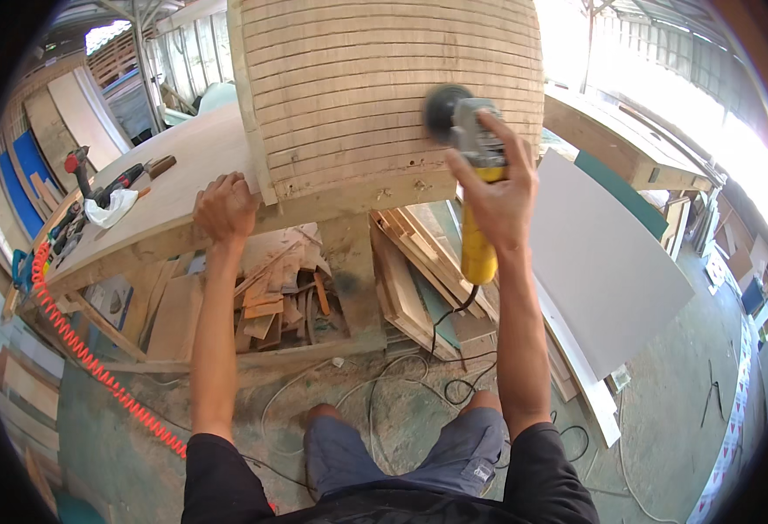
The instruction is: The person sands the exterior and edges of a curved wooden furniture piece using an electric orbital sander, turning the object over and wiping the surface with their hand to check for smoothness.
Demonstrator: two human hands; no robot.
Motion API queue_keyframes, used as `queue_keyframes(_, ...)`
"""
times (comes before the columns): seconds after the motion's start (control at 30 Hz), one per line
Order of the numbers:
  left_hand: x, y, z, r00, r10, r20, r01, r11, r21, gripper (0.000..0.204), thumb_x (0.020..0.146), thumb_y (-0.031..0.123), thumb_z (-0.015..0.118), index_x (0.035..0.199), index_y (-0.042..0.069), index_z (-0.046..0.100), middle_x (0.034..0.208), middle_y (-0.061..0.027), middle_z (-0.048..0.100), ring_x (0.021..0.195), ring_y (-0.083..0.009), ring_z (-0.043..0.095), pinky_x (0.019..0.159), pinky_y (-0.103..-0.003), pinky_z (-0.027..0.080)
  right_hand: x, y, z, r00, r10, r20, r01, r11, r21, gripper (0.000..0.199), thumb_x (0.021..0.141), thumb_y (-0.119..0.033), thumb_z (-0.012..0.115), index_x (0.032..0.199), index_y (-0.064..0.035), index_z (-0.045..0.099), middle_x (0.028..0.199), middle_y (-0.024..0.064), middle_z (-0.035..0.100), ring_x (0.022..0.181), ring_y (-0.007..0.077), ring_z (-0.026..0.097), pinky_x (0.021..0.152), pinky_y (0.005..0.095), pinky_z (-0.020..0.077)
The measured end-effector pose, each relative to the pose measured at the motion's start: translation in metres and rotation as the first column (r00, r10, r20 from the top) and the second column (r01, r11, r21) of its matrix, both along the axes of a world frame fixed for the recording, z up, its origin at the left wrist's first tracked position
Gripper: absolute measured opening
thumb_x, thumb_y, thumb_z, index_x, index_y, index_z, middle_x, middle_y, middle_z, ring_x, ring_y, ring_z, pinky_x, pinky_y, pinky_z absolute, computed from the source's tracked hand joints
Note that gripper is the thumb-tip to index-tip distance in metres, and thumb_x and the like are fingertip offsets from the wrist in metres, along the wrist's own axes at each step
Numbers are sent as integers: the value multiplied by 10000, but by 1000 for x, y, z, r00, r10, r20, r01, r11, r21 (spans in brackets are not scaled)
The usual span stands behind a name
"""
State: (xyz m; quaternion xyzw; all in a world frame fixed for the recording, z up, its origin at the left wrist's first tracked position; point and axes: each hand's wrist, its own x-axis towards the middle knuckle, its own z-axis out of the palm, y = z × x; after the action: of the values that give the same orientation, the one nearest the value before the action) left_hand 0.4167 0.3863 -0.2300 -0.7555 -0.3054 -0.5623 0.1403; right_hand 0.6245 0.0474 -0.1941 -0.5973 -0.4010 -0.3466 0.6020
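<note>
My right hand [499, 196] is wrapped round a yellow and grey angle grinder [480, 236], its body hanging down toward me. The grinder's dark round disc [447, 113] is blurred and lies against or just over a grooved wooden panel [349, 105]; I cannot tell if it touches. Horizontal grooves run across the panel, which stands on the workbench [183, 157]. My left hand [225, 210] is closed at the bench's front edge, beside the panel's lower left corner. Whatever its fingers grip is hidden.
On the bench's left lie a red and black cordless drill [78, 166] and a white plastic bag [111, 210]. A red coiled air hose [96, 371] hangs to the floor. Wood offcuts [283, 301] fill the space below. A large white sheet [607, 262] leans at right; cables [401, 371] cross the floor.
</note>
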Motion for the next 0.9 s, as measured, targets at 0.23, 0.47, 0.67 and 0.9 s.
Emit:
queue_keyframes(0.23, -2, 10, -2, 999, -22, 23, 20, 995, 99, 321, 940, 242, 517, 922, 114, 811, 929, -68, 780, 844, -297, 728, 808, -430, 543, 73, -42, -2, 985, 14, -173, 3, 995, 97, 606, 833, -251, 894, 1387, -138, 674, 1313, 169, 635, 1153, 265, 663, 958, 403, 576)
queue_keyframes(0.47, 1, 8, -1, 999, -33, 28, 30, 995, 98, 308, 929, 232, 523, 900, 123, 809, 911, -58, 778, 832, -292, 725, 795, -429, 542, 105, -72, -13, 948, 89, -305, -35, 983, 179, 585, 852, -217, 885, 1384, -113, 663, 1211, 103, 713, 1006, 181, 692, 874, 327, 585)
queue_keyframes(0.67, -7, 16, -3, 999, -19, -31, 20, 998, 57, 310, 950, 239, 524, 966, 126, 812, 986, -65, 787, 899, -303, 729, 848, -430, 552, 64, -38, -27, 989, 52, -139, -40, 995, 88, 578, 831, -197, 894, 1363, -115, 683, 1238, 109, 662, 1105, 209, 660, 943, 353, 562)
queue_keyframes(0.9, -7, 1, 2, 996, -47, -72, 47, 999, -4, 314, 960, 244, 518, 988, 114, 802, 1000, -77, 782, 915, -329, 720, 874, -450, 546, -43, 32, -14, 995, 76, 59, -75, 997, -14, 590, 811, -242, 902, 1364, -210, 700, 1253, 164, 592, 1005, 263, 686, 843, 403, 597)
